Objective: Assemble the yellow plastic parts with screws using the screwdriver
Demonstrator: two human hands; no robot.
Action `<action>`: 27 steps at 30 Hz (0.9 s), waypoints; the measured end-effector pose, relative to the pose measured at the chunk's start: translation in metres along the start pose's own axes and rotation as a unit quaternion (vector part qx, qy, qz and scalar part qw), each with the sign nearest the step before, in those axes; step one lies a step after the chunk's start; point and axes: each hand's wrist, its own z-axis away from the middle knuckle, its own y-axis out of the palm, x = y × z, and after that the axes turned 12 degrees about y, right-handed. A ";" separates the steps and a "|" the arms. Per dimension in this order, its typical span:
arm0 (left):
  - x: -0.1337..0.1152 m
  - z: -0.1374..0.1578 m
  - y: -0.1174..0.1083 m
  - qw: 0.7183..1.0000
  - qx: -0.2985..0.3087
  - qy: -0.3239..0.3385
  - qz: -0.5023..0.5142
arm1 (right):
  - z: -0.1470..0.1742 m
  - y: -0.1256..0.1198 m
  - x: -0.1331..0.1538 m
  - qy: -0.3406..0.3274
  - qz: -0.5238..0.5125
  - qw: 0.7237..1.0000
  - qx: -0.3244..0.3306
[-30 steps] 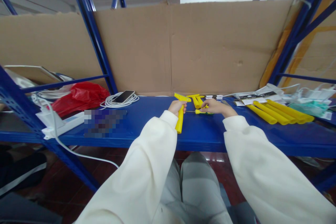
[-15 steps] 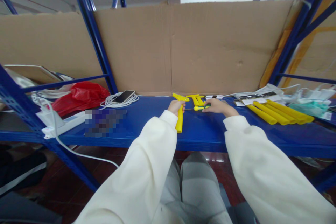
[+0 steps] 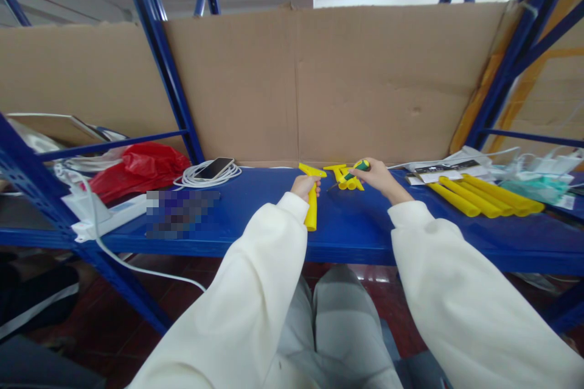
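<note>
My left hand [image 3: 305,187] is wrapped round a yellow T-shaped plastic piece [image 3: 311,214], whose round handle hangs down towards the shelf's front edge. My right hand [image 3: 375,175] grips the green and yellow handle of a screwdriver [image 3: 362,166]. Its thin shaft slants down and to the left, with the tip close to the blue shelf surface and apart from the held piece. Behind the screwdriver, several more yellow T-shaped pieces [image 3: 336,168] lie together; the screwdriver and my right hand partly hide them.
Several yellow tubes [image 3: 477,196] lie at the right beside white packaging [image 3: 447,171]. On the left are a phone [image 3: 216,168] on a coiled white cable [image 3: 194,181], a red plastic bag [image 3: 141,167] and a white power strip [image 3: 121,214]. Cardboard [image 3: 365,85] walls off the back of the blue shelf [image 3: 260,194].
The screwdriver has swung from nearly level to tilted, its handle now higher and its tip pulled back from the yellow piece. My left hand has barely moved.
</note>
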 end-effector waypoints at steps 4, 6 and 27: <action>0.000 0.000 0.000 1.000 0.001 0.000 -0.007 | -0.007 0.000 -0.006 -0.025 -0.022 0.997 -0.070; 0.000 0.000 0.000 1.000 0.004 0.001 -0.014 | -0.010 -0.001 -0.008 -0.034 -0.041 0.993 -0.107; 0.003 -0.004 0.000 0.998 0.030 -0.015 -0.053 | -0.005 0.005 0.004 -0.065 -0.227 0.967 -0.098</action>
